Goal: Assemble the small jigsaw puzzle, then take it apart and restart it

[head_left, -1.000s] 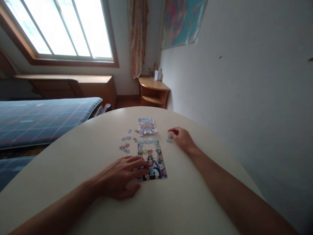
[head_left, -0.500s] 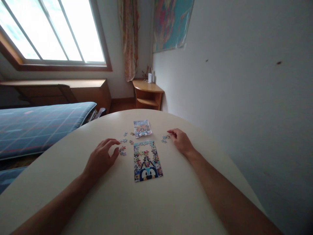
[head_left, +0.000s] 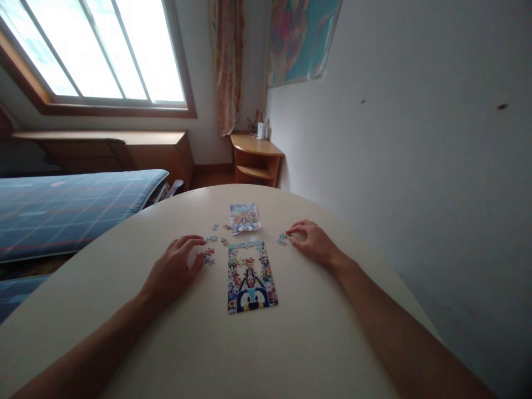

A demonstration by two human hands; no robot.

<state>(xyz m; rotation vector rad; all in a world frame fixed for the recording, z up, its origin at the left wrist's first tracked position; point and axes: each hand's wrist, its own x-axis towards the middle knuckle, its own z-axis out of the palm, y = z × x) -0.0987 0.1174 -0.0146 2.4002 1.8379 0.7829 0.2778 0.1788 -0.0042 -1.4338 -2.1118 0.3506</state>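
A partly assembled colourful jigsaw puzzle (head_left: 251,277) lies on the round cream table (head_left: 233,354), with gaps in its upper part. My left hand (head_left: 177,269) rests on the table just left of it, fingers curled and spread, tips beside a small cluster of loose pieces (head_left: 209,255). My right hand (head_left: 312,241) lies to the puzzle's right, fingers loosely bent, tips touching another small group of loose pieces (head_left: 282,239). A picture card (head_left: 245,217) lies beyond the puzzle.
A few more loose pieces (head_left: 214,227) lie left of the card. A white wall (head_left: 415,166) runs close along the table's right side. A blue plaid bed (head_left: 70,205) stands at left, a wooden corner shelf (head_left: 255,158) beyond the table.
My left hand has left the puzzle's lower part and moved up-left to the loose pieces. My right hand has stayed by its pieces. The camera shifted slightly.
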